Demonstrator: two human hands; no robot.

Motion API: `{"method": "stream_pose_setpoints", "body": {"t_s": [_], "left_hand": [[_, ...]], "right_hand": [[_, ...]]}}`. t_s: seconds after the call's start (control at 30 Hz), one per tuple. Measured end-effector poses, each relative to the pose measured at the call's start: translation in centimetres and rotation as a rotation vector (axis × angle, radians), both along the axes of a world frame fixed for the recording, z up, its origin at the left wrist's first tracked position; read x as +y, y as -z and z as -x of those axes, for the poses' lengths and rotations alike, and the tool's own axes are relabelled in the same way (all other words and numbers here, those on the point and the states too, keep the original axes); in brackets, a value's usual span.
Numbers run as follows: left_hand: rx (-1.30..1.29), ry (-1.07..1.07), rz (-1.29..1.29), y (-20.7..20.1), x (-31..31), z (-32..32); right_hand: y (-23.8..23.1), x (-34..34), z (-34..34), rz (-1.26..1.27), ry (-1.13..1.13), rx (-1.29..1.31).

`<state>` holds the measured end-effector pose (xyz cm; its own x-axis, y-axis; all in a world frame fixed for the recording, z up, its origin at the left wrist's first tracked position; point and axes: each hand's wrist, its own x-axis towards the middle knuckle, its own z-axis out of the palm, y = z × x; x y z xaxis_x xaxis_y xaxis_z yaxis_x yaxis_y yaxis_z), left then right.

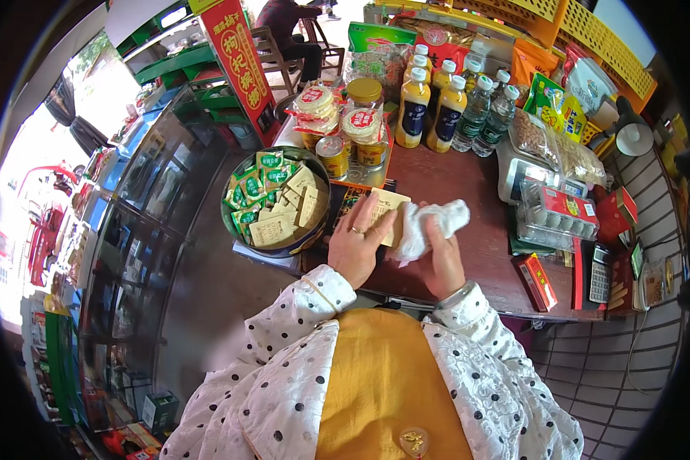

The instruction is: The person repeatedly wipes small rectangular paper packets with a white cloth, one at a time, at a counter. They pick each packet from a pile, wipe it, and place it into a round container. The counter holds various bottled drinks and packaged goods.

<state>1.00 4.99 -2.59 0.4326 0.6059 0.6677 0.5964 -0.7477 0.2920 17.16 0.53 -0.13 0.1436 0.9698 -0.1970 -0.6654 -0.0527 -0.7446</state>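
Above the front edge of the table, my left hand (354, 249) holds a flat beige packet (392, 208) with small print, its fingers lying over the packet's face. A crumpled white cloth (420, 230) is gripped by my right hand (443, 261) and touches the packet's right side. Just left of my left hand stands a round tin (323, 178). Inside it, several green-and-white sachets (262, 178) lie toward the back left, and beige packets (273, 228) like the held one fill the right and front.
Behind my hands stand jars (332, 156), yellow drink bottles (413, 107) and water bottles (475, 111). A scale (517, 172), an egg carton (557, 215), a red box (537, 282) and a calculator (599, 274) lie right. Glass cases (142, 222) line the left; a person (287, 31) sits beyond.
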Motion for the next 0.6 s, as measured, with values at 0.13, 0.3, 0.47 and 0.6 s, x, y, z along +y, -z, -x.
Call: {"method": "stream_pose_setpoints", "body": {"t_s": [0.13, 0.3, 0.47, 0.6], "left_hand": [[-0.127, 0.139, 0.072, -0.5, -1.1, -0.4], [-0.434, 0.273, 0.327, -1.5, -1.9, 0.9], [-1.027, 0.482, 1.049, -2.7, -1.2, 1.0], [-1.071, 0.509, 1.279, -1.9, -0.4, 1.0]], "right_hand": [[0.1, 0.4, 0.4, 0.035, -0.085, -0.051], [-0.3, 0.3, 0.2, -0.053, 0.048, -0.175], [-0.9, 0.3, 0.6, -0.078, 0.036, -0.277], [-0.3, 0.3, 1.7, -0.131, 0.051, -0.439]]}}
